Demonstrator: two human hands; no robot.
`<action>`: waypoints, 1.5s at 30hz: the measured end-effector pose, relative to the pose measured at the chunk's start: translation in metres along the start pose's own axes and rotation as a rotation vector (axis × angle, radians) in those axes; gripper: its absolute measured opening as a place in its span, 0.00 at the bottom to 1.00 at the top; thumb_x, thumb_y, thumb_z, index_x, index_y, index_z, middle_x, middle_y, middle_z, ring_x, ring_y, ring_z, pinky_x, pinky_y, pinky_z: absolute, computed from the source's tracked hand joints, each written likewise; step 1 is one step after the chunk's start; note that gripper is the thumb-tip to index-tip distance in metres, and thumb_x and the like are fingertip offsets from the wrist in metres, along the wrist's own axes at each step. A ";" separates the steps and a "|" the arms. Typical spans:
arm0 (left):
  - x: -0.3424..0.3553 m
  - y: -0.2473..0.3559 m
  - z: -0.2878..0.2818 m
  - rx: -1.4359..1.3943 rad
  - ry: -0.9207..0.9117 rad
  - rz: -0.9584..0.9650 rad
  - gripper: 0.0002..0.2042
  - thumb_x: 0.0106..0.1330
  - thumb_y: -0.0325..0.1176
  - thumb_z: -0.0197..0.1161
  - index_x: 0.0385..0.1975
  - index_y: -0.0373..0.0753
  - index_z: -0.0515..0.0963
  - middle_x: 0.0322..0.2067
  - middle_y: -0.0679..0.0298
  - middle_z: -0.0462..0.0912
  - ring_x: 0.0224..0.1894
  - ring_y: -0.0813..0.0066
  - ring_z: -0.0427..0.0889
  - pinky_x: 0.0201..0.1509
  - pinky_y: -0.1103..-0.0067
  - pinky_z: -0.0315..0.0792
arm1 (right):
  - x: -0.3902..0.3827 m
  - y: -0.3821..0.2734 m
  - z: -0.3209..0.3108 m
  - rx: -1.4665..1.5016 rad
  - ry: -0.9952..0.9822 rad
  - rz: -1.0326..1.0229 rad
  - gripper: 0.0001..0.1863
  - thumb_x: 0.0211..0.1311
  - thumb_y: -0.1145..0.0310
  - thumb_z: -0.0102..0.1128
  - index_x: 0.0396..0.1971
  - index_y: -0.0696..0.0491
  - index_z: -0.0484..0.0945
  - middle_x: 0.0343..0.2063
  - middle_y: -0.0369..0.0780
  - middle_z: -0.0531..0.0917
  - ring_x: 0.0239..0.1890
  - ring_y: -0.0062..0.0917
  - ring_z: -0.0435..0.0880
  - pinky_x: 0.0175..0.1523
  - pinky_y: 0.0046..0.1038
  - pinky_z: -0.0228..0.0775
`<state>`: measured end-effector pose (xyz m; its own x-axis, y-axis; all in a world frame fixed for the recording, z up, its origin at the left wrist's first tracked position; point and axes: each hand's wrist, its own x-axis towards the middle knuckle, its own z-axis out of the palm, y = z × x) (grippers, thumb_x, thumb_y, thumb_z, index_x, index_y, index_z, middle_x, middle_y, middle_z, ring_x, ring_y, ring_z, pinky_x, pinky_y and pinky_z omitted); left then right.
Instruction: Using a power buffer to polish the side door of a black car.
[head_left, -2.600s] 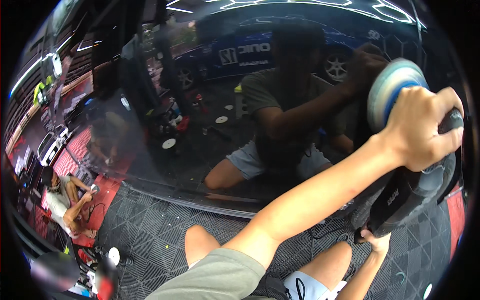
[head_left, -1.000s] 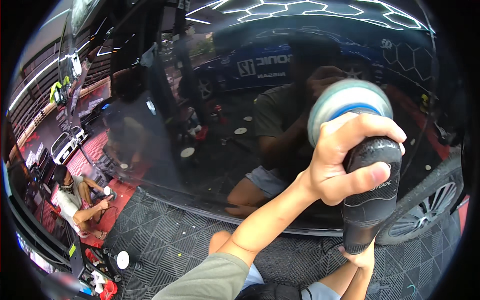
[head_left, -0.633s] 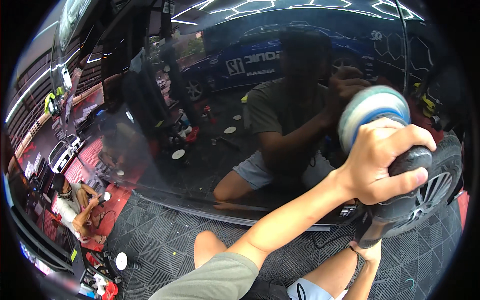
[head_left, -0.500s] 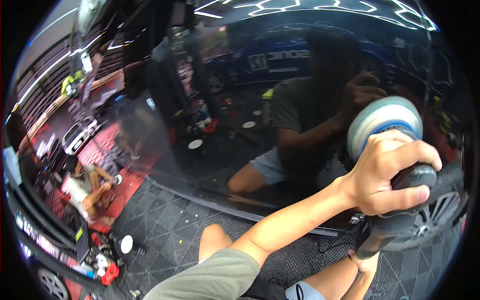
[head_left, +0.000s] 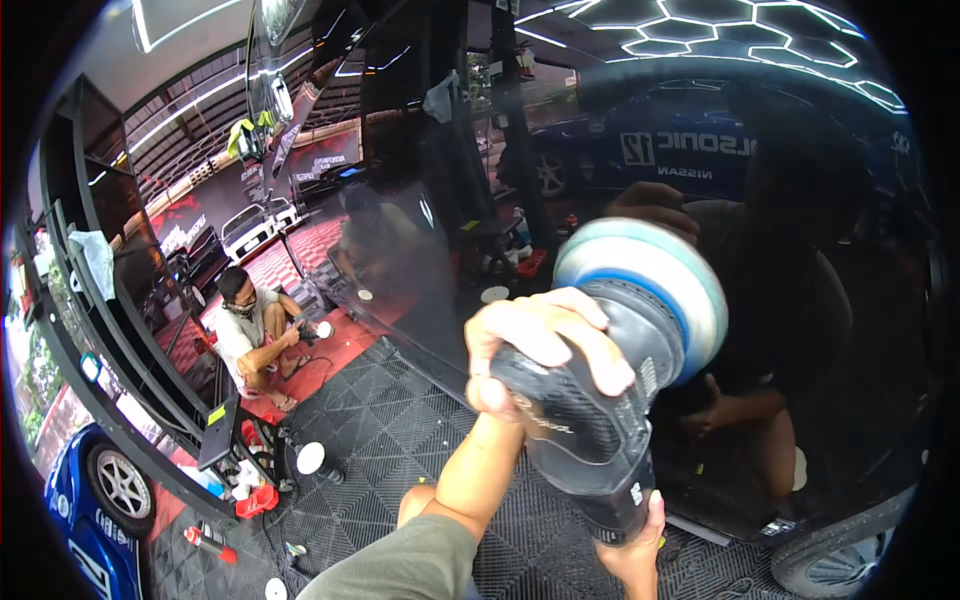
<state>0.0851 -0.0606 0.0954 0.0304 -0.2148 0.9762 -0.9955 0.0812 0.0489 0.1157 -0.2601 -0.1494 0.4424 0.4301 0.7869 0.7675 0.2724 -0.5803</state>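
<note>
A black polisher (head_left: 590, 440) with a round white, pale-green-edged pad (head_left: 640, 270) is held up in front of a glossy black car panel (head_left: 800, 330). The pad faces the panel and appears to be against it; the contact itself is hidden behind the pad. My left hand (head_left: 545, 345) is wrapped over the machine's head, fingers curled round its top. Lower down, my right hand (head_left: 635, 550) grips the rear handle, partly covered by the machine. Reflections of my arms and the pad show in the dark paint.
A person (head_left: 250, 335) crouches at left, holding another white-padded tool. Nearby, a polisher (head_left: 311, 458) stands pad-up on the grey tile floor (head_left: 390, 420). Red containers (head_left: 257, 500), a red bottle (head_left: 210, 542) and a blue car (head_left: 70, 500) are at lower left; a wheel (head_left: 845, 565) is at lower right.
The polisher and both hands have moved left across the panel, and the tool has turned so its head points up and right. My view has shifted too, showing more of the left side.
</note>
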 end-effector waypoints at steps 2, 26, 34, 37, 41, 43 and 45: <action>-0.003 0.011 -0.023 -0.018 0.032 -0.001 0.20 0.61 0.45 0.58 0.39 0.31 0.72 0.25 0.39 0.81 0.32 0.45 0.85 0.56 0.65 0.67 | 0.018 -0.009 0.024 0.005 -0.014 0.001 0.58 0.34 0.79 0.71 0.67 0.44 0.44 0.33 0.47 0.83 0.28 0.43 0.85 0.33 0.36 0.77; -0.029 0.016 -0.022 0.035 -0.055 -0.021 0.25 0.71 0.54 0.40 0.54 0.38 0.62 0.33 0.49 0.77 0.38 0.55 0.77 0.58 0.66 0.60 | 0.005 0.015 0.054 0.206 0.050 -0.014 0.53 0.40 0.78 0.73 0.67 0.46 0.51 0.42 0.49 0.83 0.41 0.37 0.86 0.48 0.30 0.76; 0.019 -0.065 0.095 -0.019 -0.150 -0.057 0.25 0.64 0.42 0.52 0.49 0.23 0.66 0.31 0.40 0.81 0.31 0.60 0.82 0.38 0.72 0.77 | -0.039 0.041 -0.038 0.329 0.177 0.003 0.64 0.31 0.81 0.74 0.70 0.47 0.42 0.63 0.49 0.64 0.65 0.37 0.65 0.67 0.38 0.56; 0.027 -0.083 0.132 -0.100 -0.227 -0.113 0.21 0.62 0.36 0.53 0.48 0.24 0.69 0.32 0.44 0.82 0.30 0.65 0.83 0.37 0.75 0.77 | -0.054 0.051 -0.063 0.393 0.203 0.026 0.66 0.29 0.81 0.75 0.70 0.48 0.38 0.66 0.49 0.57 0.68 0.37 0.59 0.68 0.39 0.53; 0.045 -0.127 0.174 -0.269 -0.377 -0.013 0.23 0.67 0.45 0.42 0.45 0.27 0.65 0.31 0.37 0.80 0.32 0.53 0.82 0.39 0.69 0.77 | -0.080 0.057 -0.096 0.284 0.358 0.277 0.70 0.26 0.77 0.77 0.70 0.52 0.35 0.66 0.48 0.55 0.68 0.35 0.56 0.69 0.38 0.52; 0.056 -0.137 0.186 0.360 -0.362 0.360 0.13 0.66 0.35 0.48 0.36 0.30 0.74 0.28 0.46 0.82 0.28 0.62 0.81 0.35 0.74 0.73 | -0.089 0.059 -0.117 0.251 0.412 0.375 0.65 0.26 0.77 0.77 0.67 0.54 0.42 0.58 0.45 0.65 0.60 0.32 0.66 0.64 0.35 0.59; 0.060 -0.148 0.206 0.259 -0.362 0.255 0.10 0.65 0.32 0.55 0.40 0.31 0.74 0.30 0.57 0.81 0.31 0.74 0.78 0.37 0.80 0.71 | -0.092 0.059 -0.127 0.441 0.485 0.449 0.56 0.28 0.78 0.77 0.62 0.55 0.51 0.49 0.41 0.72 0.51 0.28 0.73 0.58 0.31 0.65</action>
<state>0.2158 -0.2856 0.1030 -0.2039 -0.5463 0.8124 -0.9582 -0.0588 -0.2800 0.1793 -0.3927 -0.2296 0.8967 0.1846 0.4024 0.2580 0.5208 -0.8138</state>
